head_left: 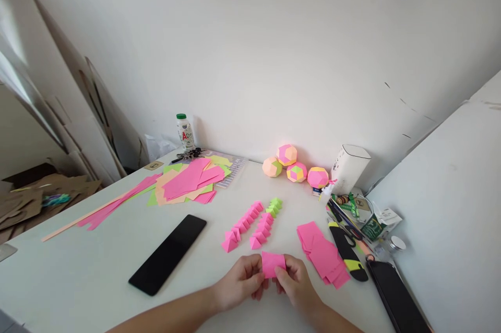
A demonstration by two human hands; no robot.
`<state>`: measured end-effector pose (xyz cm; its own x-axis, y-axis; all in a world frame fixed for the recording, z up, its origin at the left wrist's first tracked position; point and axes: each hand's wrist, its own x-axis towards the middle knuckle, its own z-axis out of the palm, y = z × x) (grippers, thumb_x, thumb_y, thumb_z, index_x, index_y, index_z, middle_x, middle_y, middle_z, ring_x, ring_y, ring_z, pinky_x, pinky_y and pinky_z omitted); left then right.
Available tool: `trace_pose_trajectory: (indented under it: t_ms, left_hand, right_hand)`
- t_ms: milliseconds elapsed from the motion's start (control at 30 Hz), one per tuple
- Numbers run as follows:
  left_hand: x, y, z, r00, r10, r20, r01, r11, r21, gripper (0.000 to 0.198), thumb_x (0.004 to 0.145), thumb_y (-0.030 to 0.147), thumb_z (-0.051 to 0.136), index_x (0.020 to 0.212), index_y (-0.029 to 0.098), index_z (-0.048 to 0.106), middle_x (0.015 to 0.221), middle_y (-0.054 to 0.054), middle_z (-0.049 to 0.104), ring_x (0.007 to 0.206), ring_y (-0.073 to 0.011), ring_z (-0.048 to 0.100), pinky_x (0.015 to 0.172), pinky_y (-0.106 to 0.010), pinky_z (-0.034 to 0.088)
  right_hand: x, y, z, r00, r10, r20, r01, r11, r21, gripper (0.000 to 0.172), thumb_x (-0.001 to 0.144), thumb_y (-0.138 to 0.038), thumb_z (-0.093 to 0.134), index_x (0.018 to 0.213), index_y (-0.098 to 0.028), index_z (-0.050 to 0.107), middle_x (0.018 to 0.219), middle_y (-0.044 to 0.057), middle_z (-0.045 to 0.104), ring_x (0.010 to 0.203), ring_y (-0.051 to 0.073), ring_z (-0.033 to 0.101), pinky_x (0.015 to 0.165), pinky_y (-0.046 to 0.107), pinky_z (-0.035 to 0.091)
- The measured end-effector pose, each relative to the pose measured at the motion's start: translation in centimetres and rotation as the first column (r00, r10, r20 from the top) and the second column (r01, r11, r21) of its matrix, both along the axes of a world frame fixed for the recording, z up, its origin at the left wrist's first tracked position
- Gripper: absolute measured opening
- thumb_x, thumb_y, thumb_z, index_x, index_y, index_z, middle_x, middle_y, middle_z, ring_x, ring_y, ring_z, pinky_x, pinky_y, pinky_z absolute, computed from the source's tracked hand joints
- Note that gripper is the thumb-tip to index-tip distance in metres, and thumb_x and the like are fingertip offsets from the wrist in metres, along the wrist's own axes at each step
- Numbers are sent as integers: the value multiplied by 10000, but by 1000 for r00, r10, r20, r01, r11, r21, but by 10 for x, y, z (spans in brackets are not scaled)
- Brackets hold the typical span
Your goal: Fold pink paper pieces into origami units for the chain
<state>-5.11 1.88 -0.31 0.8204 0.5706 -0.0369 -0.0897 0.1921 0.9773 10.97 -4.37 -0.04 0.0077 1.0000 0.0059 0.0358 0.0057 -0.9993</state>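
Observation:
Between my two hands is a small pink paper square (273,263), raised near the table's front. My left hand (241,282) pinches its left edge, and my right hand (298,282) grips the right side with the thumb lying on its face. Just beyond my hands stand two rows of folded pink paper pieces (243,222), the right row ending in several green folded pieces (274,206). To the right of my right hand lies a loose stack of pink paper pieces (321,252). The fingers behind the square are partly hidden.
A black phone (168,253) lies to the left. Coloured paper sheets and strips (188,181), keys (188,154) and a bottle (185,132) are at the back left. Several paper balls (296,171) sit by the wall. A black and yellow cutter (348,252) and another phone (397,296) lie right.

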Motion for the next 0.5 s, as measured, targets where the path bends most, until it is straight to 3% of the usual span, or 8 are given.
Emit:
trace_pose_trajectory:
  t_ms: [233, 500]
  left_hand:
    - [-4, 2, -3, 999, 15, 37, -14, 999, -32, 296, 800, 404, 602, 731, 132, 506, 653, -23, 578, 504, -99, 532, 482, -219, 383]
    - [-6, 4, -1, 998, 32, 62, -25, 994, -109, 306, 796, 411, 617, 719, 141, 494, 663, -31, 609, 487, -101, 542, 481, -226, 410]
  right_hand:
    - [-3, -1, 6, 1000, 9, -17, -9, 1000, -16, 235, 796, -336, 530, 696, -129, 577, 573, 1, 528, 472, 101, 422, 455, 229, 354]
    - [-2, -1, 8, 999, -32, -34, 30, 999, -44, 280, 807, -385, 507, 642, -160, 530, 567, -10, 504, 463, 103, 426, 454, 235, 350]
